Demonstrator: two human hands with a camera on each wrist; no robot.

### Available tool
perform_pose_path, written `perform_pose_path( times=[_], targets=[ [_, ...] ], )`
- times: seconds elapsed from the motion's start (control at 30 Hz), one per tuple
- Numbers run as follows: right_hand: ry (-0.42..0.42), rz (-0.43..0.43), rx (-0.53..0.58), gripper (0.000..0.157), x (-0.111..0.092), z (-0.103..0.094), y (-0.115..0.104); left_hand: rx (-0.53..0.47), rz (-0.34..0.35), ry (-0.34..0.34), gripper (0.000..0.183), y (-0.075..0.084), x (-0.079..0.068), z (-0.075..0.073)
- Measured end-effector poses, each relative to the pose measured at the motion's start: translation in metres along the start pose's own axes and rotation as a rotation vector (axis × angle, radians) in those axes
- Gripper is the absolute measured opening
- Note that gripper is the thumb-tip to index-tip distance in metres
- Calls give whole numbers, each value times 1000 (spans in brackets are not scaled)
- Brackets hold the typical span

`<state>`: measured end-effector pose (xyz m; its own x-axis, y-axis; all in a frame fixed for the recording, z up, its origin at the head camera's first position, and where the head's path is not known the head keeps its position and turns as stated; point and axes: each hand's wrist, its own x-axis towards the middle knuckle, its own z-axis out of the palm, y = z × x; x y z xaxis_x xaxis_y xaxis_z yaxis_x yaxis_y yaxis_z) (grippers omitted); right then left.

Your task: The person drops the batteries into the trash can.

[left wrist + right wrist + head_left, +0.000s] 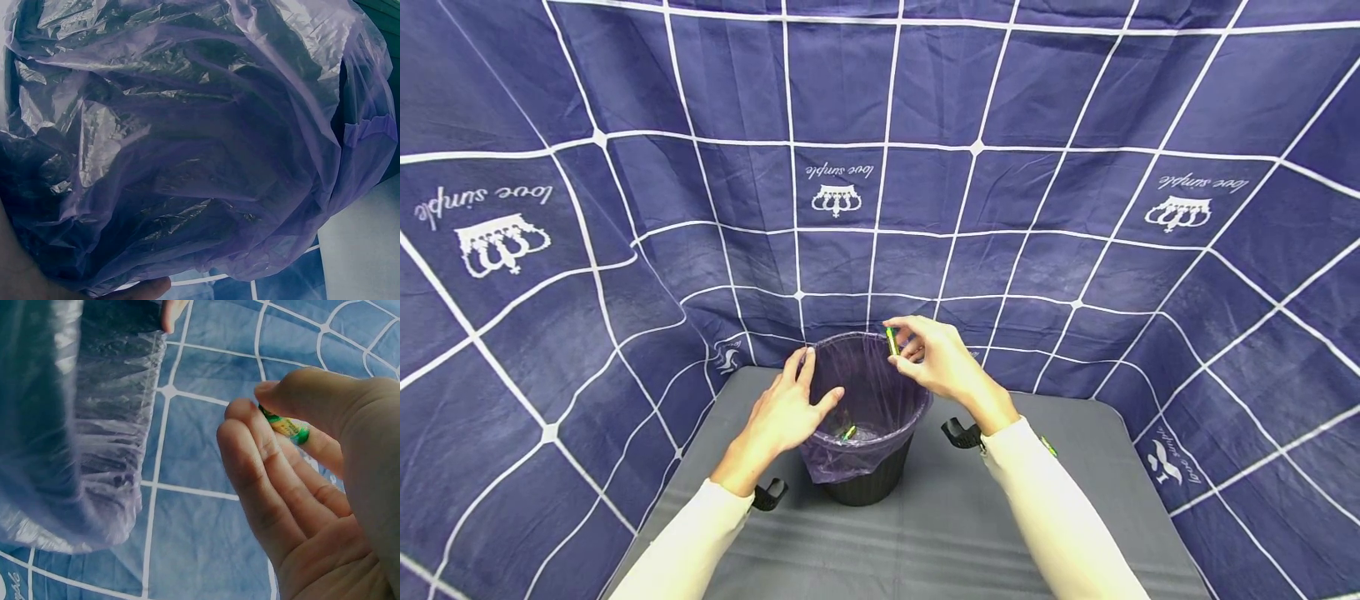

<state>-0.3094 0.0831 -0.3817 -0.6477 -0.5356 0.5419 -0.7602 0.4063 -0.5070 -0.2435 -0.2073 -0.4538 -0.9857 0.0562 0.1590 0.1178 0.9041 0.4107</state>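
- Pinching, with the right-hand grip (943,358), a small green-and-yellow cylinder (892,341), likely a battery, just right of centre in the head view
- Grasping it near its two ends, index fingertip at the upper one, thumb at the lower
- Holding its long axis near upright in the head view, top leaning slightly left; sloping down to the right in the right wrist view
- Poised at the upper right of the mouth of the black bin (868,487), with most of the purple liner (835,468) to the left and lower left of the cylinder in the head view
- Apart from the liner in the right wrist view, with patterned cloth (925,192) showing between; hard to tell how high above the rim
- Nearer by far with the right hand than with the left hand (784,408), placed across the mouth at the left of the rim
- Reaching loosely there with the left, thumb over the mouth, nothing visibly grasped; cannot tell whether pressing on the liner
- Also worth noting: a second cylinder (848,432) low inside the bin, slanting up to the right, and a third cylinder (1048,447) partly behind the right sleeve (1063,508), by the grey tabletop (985,517)
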Motion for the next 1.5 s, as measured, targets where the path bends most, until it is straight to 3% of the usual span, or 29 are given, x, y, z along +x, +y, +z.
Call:
perform_pose_path(
  times=[0.5,0.97,1.27,1.5],
  targets=[
    [57,109,-137,49,20,14,-3,1,4,2,100,3,-1,0],
    [61,233,-205,50,23,18,-6,8,-10,-11,99,3,-3,0],
    [-75,317,-263,66,19,18,-6,6,-18,-25,99,4,-3,-1],
    [-73,267,-267,57,5,16,1,10,-12,-11,99,3,-2,0]
  ],
)
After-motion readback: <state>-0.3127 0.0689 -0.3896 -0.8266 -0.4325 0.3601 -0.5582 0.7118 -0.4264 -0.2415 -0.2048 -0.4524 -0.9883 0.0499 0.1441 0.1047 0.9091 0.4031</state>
